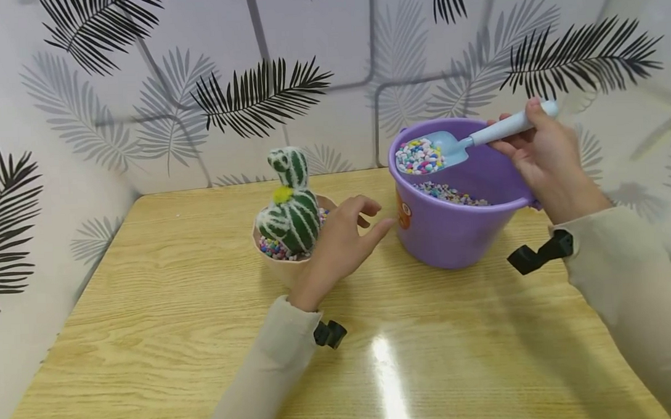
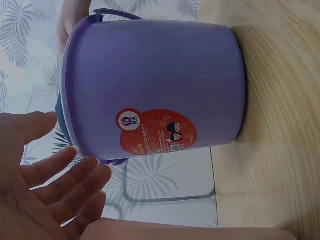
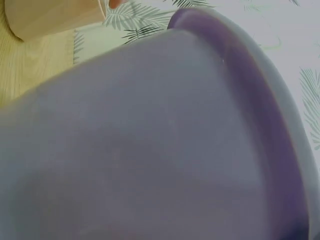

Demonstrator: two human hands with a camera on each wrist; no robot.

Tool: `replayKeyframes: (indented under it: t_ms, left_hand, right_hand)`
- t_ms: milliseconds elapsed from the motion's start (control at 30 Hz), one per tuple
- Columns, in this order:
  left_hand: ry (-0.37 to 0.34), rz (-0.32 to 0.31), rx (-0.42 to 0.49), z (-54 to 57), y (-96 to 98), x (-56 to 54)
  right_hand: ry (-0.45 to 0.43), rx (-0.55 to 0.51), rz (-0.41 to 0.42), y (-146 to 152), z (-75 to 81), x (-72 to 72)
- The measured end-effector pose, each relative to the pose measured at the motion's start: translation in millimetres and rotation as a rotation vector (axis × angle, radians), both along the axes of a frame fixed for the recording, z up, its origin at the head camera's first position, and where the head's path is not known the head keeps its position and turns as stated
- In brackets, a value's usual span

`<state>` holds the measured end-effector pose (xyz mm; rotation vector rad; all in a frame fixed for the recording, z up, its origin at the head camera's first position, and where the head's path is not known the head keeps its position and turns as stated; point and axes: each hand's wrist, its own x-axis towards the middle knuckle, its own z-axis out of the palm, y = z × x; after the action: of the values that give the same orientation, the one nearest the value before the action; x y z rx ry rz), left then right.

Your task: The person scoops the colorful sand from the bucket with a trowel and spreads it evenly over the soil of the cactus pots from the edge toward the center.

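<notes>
In the head view my right hand point(image 1: 552, 155) grips the pale handle of a light blue hand shovel point(image 1: 452, 148). Its scoop, heaped with multicoloured pebbles point(image 1: 420, 156), is over the far left part of a purple bucket point(image 1: 453, 233). More pebbles lie inside the bucket. My left hand point(image 1: 342, 240) holds nothing; its loosely bent fingers point at the bucket from beside a beige pot point(image 1: 282, 270). In that pot a green cactus point(image 1: 299, 220) with white stripes and a yellow flower stands among coloured pebbles. The right wrist view shows mostly bucket wall point(image 3: 150, 140), with my right hand unseen.
A light wooden table point(image 1: 168, 338) carries the pot and the bucket. Behind it rises a wall point(image 1: 343, 123) with a black and grey leaf pattern. An orange-red label point(image 2: 160, 132) marks the bucket's side, and a purple bucket handle point(image 2: 117, 13) shows at its rim.
</notes>
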<state>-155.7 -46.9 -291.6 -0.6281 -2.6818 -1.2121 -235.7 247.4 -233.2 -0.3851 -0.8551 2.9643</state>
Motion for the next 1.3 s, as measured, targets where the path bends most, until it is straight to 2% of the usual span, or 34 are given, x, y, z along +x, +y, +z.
replayKeyframes:
  t_ms: [333,833,1067,1300]
  left_hand:
    - [0.089,0.0,-0.041,-4.4,-12.1,18.6]
    - [0.101,0.01,-0.029,-10.4,-31.5,46.8]
    - [0.089,0.038,-0.042,-13.0,-42.1,57.9]
    - [0.096,0.068,-0.037,-17.3,-56.0,65.6]
  right_hand:
    - [0.016,-0.014,0.02,-12,-3.0,6.3]
    - [0.036,0.041,0.074,-34,-5.7,13.1]
    - [0.034,0.043,0.073,-42,-4.9,15.2]
    - [0.058,0.031,0.114,-52,-6.0,17.0]
